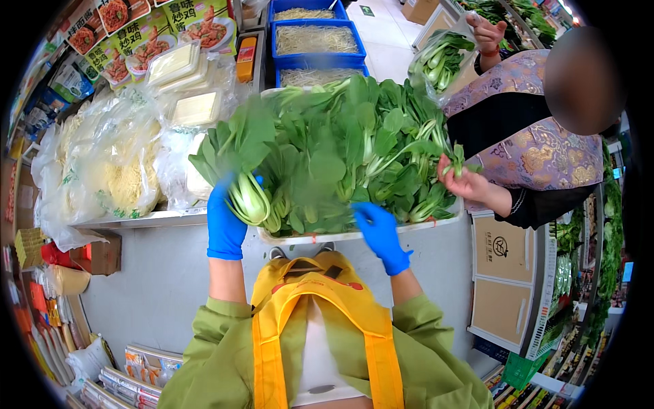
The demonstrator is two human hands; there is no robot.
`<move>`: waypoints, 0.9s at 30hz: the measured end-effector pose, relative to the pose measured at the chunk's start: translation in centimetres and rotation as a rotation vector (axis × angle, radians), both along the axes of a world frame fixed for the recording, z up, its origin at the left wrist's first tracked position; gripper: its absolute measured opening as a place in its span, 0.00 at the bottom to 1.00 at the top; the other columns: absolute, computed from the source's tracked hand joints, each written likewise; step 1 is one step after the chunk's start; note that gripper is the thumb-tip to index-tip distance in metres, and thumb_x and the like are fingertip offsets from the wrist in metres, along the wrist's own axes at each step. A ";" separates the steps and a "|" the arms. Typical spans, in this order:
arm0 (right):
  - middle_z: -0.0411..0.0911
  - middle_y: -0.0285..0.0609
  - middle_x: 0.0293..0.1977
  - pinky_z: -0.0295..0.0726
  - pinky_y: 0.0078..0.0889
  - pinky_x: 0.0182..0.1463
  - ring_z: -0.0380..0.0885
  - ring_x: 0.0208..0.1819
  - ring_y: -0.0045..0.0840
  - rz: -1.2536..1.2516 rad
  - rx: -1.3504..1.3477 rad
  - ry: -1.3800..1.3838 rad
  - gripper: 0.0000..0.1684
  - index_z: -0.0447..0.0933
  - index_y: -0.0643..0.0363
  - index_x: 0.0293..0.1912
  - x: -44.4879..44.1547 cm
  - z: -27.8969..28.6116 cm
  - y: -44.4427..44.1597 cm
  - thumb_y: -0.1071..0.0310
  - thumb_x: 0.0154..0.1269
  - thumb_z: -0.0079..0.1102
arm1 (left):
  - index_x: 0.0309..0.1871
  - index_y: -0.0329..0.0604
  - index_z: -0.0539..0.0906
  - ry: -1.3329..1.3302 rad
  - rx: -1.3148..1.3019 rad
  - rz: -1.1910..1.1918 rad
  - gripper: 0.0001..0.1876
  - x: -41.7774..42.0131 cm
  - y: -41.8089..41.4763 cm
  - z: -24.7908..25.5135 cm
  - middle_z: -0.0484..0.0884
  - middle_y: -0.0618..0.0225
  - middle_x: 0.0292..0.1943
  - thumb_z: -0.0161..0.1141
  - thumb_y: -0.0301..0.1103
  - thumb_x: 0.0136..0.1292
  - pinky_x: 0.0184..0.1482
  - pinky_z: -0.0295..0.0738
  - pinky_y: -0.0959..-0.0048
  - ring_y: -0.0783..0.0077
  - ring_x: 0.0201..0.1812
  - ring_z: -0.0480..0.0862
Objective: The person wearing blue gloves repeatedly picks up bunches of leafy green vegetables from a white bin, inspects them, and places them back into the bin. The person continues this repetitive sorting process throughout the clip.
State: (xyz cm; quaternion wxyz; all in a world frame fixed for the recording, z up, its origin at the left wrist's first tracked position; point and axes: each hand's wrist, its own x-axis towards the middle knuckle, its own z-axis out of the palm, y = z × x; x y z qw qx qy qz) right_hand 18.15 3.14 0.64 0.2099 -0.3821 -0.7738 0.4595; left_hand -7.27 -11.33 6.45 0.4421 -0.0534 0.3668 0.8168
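Observation:
My left hand, in a blue glove, is closed around a head of bok choy, its pale base toward me and its leaves pointing away. It is at the left front corner of a white crate heaped with bok choy. My right hand, gloved in blue too, is over the crate's front rim, fingers pointing left and near the leaves. Nothing shows in it, though its fingertips are partly blurred against the greens.
At the crate's right stands a person with a small green in one hand and a plastic bag of bok choy by the other. Bagged noodles lie on a left counter. Blue crates of sprouts stand beyond. Cabinets are at right.

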 end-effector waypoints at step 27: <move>0.77 0.42 0.34 0.74 0.28 0.42 0.76 0.36 0.28 0.051 -0.371 0.293 0.13 0.74 0.64 0.42 3.0 2.8 8.1 0.71 0.55 0.54 | 0.54 0.37 0.71 -0.072 0.067 0.098 0.20 -3.0 -1.8 -1.9 0.76 0.57 0.47 0.53 0.37 0.61 0.49 0.75 0.63 0.58 0.46 0.78</move>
